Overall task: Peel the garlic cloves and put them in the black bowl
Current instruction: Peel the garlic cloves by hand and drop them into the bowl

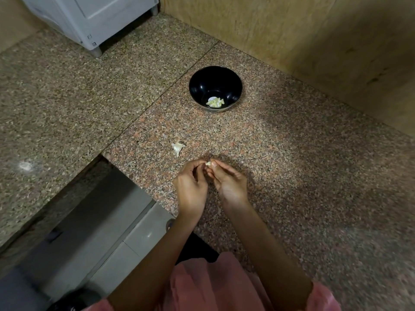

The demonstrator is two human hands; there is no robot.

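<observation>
Both hands meet over the counter (292, 176), a speckled granite top, with a small pale clove (208, 163) between them. The left hand (190, 185) has its fingers curled in and pinches the clove from the left with its fingertips. The right hand (229, 180) pinches it from the right, its thumb lying along the top of the clove and its other fingers curled underneath. Only a small part of the clove shows between the fingertips, so I cannot tell how much skin is on it. The hands are close above the stone and cast a soft shadow to their right. Just beyond the left hand, apart from it, a garlic piece (178, 148) lies on the counter; it is whitish and papery with a pointed end, and whether it is an unpeeled clove or loose skin I cannot tell. A tiny pale scrap (165, 136) lies near it, a little farther from the person. The bowl (197, 86) stands upright, well beyond the hands and slightly right of the garlic piece, next to a seam in the granite. Several peeled cloves (216, 102), pale yellow-green, lie together at its bottom. Behind the bowl to the right rises a wood panel (292, 30). At the far left a white appliance (89, 19) stands on short feet on the counter. Pink cloth (202, 286) fills the lower edge below the bare forearms.
</observation>
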